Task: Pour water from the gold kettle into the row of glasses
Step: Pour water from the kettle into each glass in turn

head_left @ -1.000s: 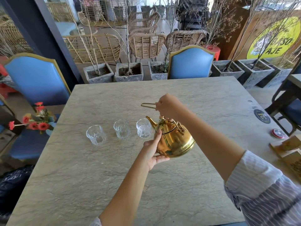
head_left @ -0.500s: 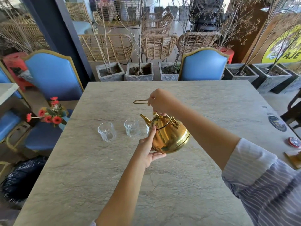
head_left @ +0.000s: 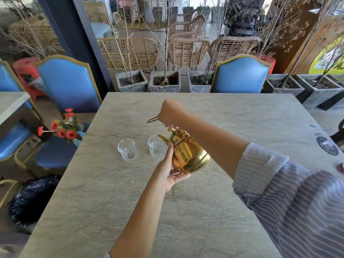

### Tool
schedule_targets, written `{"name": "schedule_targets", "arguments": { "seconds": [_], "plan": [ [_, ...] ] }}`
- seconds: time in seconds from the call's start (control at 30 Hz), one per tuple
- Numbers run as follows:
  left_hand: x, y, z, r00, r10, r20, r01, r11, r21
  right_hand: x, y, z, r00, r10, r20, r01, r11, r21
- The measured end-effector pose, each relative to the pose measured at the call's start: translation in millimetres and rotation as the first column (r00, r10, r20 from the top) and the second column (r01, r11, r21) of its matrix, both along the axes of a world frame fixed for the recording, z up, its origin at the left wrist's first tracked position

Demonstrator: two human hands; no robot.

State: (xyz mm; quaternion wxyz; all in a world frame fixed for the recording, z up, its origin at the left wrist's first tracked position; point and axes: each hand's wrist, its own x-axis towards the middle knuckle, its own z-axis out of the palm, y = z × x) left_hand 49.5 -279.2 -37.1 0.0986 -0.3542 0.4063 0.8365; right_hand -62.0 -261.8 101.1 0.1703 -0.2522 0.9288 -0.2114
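The gold kettle (head_left: 188, 155) hangs tilted above the stone table (head_left: 186, 211), its spout pointing left and down. My right hand (head_left: 170, 113) is closed around the kettle's wire handle from above. My left hand (head_left: 171, 172) cups the kettle's lower left side, thumb up against the body. Two clear glasses show: one (head_left: 128, 149) at the left, one (head_left: 156, 148) just left of the spout. A third glass is hidden behind the kettle and my left hand.
Blue chairs stand at the far edge (head_left: 241, 75) and the left side (head_left: 69, 84) of the table. Red flowers (head_left: 65, 129) sit on the left chair's seat. A round sticker (head_left: 327, 148) marks the table's right edge. Stone planters (head_left: 164, 83) line the far side.
The kettle has tipped further toward the glasses with both hands on it. The rightmost glass has passed out of sight behind the kettle. My view has swung left.
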Motion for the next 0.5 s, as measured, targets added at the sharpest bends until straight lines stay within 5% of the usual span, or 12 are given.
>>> {"name": "schedule_targets", "arguments": {
  "seconds": [0.5],
  "plan": [
    [-2.3, 5.5, 12.2, 0.998, -0.007, -0.061, 0.007, 1.000, 0.010, 1.5, -8.1, 15.5, 0.993, 0.084, -0.077, -0.076, 0.992, 0.102]
  ]
}}
